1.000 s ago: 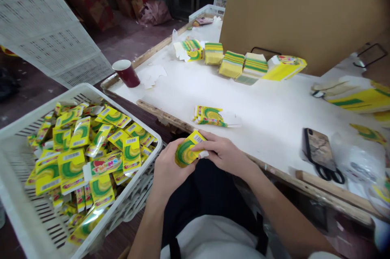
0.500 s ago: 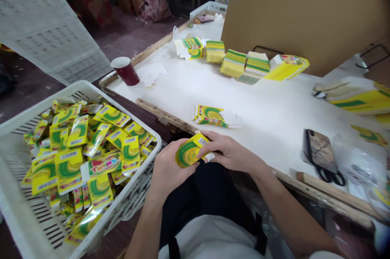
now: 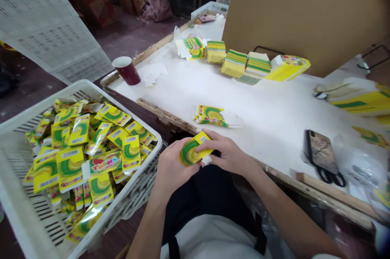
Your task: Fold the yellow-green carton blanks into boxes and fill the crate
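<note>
Both my hands grip one small yellow-and-green carton (image 3: pixel 191 151) just below the near edge of the white table (image 3: pixel 268 108). My left hand (image 3: pixel 170 169) wraps round its lower left side. My right hand (image 3: pixel 227 155) pinches its right end, where a white flap shows under the fingers. A short pile of flat carton blanks (image 3: pixel 213 116) lies on the table just beyond my hands. To my left stands a white plastic crate (image 3: pixel 21 210) holding several folded yellow-and-green cartons (image 3: pixel 91 149).
A dark red cup (image 3: pixel 126 70) stands at the table's left corner. Stacks of carton blanks (image 3: pixel 237 64) line the far side before a brown cardboard sheet (image 3: pixel 304 11). A phone (image 3: pixel 318 149) and black scissors (image 3: pixel 330 175) lie at the right. White crate panels (image 3: pixel 45 31) lean at the far left.
The carton has turned slightly in my hands and the white flap at its right end now points downward under my right fingers. Nothing else has moved.
</note>
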The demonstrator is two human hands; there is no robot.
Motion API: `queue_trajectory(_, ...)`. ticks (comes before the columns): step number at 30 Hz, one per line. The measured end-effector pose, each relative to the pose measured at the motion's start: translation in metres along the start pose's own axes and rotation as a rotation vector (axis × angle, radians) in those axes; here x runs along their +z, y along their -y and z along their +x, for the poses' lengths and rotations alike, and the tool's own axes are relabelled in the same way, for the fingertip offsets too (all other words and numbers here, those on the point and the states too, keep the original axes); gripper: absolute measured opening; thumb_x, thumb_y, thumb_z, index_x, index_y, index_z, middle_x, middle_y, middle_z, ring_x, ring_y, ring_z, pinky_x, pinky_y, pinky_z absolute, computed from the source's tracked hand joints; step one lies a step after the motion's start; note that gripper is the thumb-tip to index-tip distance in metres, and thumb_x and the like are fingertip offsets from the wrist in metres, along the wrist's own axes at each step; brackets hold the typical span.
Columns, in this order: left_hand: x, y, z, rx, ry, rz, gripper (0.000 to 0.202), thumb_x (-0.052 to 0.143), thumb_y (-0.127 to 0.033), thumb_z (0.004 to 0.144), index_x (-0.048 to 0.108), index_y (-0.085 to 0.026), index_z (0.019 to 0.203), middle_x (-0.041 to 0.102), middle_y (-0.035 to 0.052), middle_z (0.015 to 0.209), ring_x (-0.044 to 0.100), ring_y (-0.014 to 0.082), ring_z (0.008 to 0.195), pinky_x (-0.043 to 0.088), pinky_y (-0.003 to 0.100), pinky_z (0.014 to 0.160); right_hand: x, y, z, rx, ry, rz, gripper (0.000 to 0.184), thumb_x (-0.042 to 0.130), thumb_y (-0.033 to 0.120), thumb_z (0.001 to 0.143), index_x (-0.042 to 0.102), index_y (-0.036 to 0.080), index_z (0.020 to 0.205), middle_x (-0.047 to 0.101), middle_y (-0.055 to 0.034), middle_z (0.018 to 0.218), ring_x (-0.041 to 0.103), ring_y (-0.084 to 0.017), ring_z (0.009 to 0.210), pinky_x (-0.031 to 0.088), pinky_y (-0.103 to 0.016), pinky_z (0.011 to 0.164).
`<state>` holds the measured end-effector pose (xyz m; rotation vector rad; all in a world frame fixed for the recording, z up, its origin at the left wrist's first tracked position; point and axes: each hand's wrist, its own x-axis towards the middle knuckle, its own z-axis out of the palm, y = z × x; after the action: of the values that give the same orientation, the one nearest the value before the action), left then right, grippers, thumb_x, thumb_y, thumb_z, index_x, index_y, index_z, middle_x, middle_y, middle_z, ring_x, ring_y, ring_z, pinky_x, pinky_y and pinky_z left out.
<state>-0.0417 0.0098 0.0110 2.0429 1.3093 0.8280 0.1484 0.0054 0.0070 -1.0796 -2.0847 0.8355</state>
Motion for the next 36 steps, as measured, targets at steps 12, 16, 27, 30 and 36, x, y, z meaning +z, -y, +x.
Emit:
queue_trajectory(12, 0.001, 0.012, -0.001, 0.155, -0.124, 0.184, 0.05, 0.072, -0.032, 0.065, 0.056, -0.015, 0.11, 0.065, 0.0068, 0.098, 0.057, 0.0209, 0.089, 0.046, 0.035, 0.082, 0.003, -0.001, 0.0, 0.038, 0.056, 0.044, 0.056, 0.042, 0.032, 0.092, 0.026, 0.02, 0.144, 0.033, -0.0104, 0.146, 0.024, -0.021, 0.137, 0.026, -0.043, 0.111)
queue_trajectory(16, 0.003, 0.009, 0.0, 0.169, -0.12, 0.192, 0.048, 0.07, -0.028, 0.066, 0.056, -0.015, 0.11, 0.065, 0.0058, 0.098, 0.057, 0.0202, 0.088, 0.045, 0.034, 0.082, 0.004, -0.002, -0.001, 0.058, 0.084, -0.038, 0.058, 0.039, 0.026, 0.092, 0.019, 0.018, 0.146, 0.026, -0.0108, 0.149, 0.018, -0.022, 0.139, 0.026, -0.045, 0.111)
queue_trajectory(27, 0.01, 0.009, -0.003, 0.073, -0.189, 0.091, 0.054, 0.072, -0.03, 0.065, 0.051, -0.019, 0.114, 0.059, 0.0083, 0.11, 0.052, 0.0241, 0.103, 0.042, 0.039, 0.092, 0.009, -0.004, 0.001, 0.044, -0.134, 0.116, 0.055, 0.058, 0.026, 0.083, 0.043, 0.025, 0.136, 0.047, -0.0083, 0.136, 0.04, -0.025, 0.129, 0.034, -0.044, 0.107)
queue_trajectory(30, 0.012, 0.014, -0.005, -0.19, -0.331, -0.231, 0.065, 0.075, -0.035, 0.062, 0.046, -0.019, 0.118, 0.053, 0.0105, 0.116, 0.053, 0.0234, 0.105, 0.045, 0.038, 0.089, 0.006, -0.01, 0.001, 0.067, -0.252, 0.189, 0.053, 0.06, 0.032, 0.083, 0.046, 0.026, 0.134, 0.05, -0.0079, 0.134, 0.042, -0.025, 0.127, 0.036, -0.043, 0.105)
queue_trajectory(36, 0.009, 0.021, -0.005, -0.478, -0.381, -0.73, 0.031, 0.073, -0.031, 0.068, 0.057, -0.015, 0.09, 0.063, 0.0014, 0.077, 0.059, 0.0103, 0.067, 0.048, 0.02, 0.063, 0.012, -0.01, -0.005, 0.05, -0.278, 0.017, 0.054, 0.055, 0.035, 0.086, 0.041, 0.024, 0.137, 0.046, -0.0097, 0.137, 0.037, -0.025, 0.131, 0.036, -0.042, 0.105)
